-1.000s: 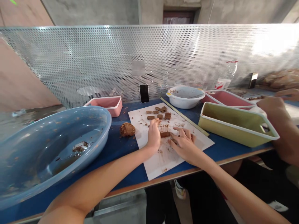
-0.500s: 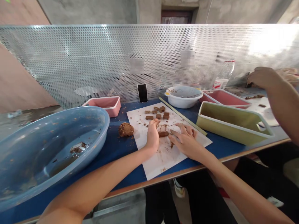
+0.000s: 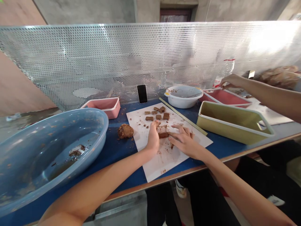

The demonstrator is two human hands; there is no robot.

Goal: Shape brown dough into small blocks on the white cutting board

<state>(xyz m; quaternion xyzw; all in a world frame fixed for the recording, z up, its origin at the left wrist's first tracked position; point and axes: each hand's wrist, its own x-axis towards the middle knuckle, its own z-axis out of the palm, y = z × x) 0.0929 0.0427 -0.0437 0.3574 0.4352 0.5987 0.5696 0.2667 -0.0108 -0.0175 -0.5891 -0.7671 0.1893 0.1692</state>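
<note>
A short brown clay bar (image 3: pixel 164 135) lies on a white board (image 3: pixel 152 166) between my two hands. On its left, my left hand (image 3: pixel 153 138) stands on edge with its fingers stretched out, the palm against or close beside the bar's end. From the right, my right hand (image 3: pixel 184 139) reaches over with fingers spread, the fingertips at the bar's right end. Part of another brown piece (image 3: pixel 192 135) shows just past my right hand. Several small clay blocks (image 3: pixel 158 117) and crumbs lie farther back on the board. A rough clay lump (image 3: pixel 125 131) sits left of the board.
A large blue basin (image 3: pixel 103 125) stands at left, a pink tray (image 3: pixel 115 108) behind it. A phone (image 3: pixel 142 94) leans on the mesh panel. To the right are a yellow-green strip (image 3: pixel 183 116), a white basin (image 3: pixel 183 102), a green container (image 3: pixel 232 130) and a co-worker's arm (image 3: pixel 265 91).
My right fingers have shifted slightly left onto the bar's end, and the brown piece beyond that hand shows more. My left hand stays put. The co-worker's hand has moved left over a pink container.
</note>
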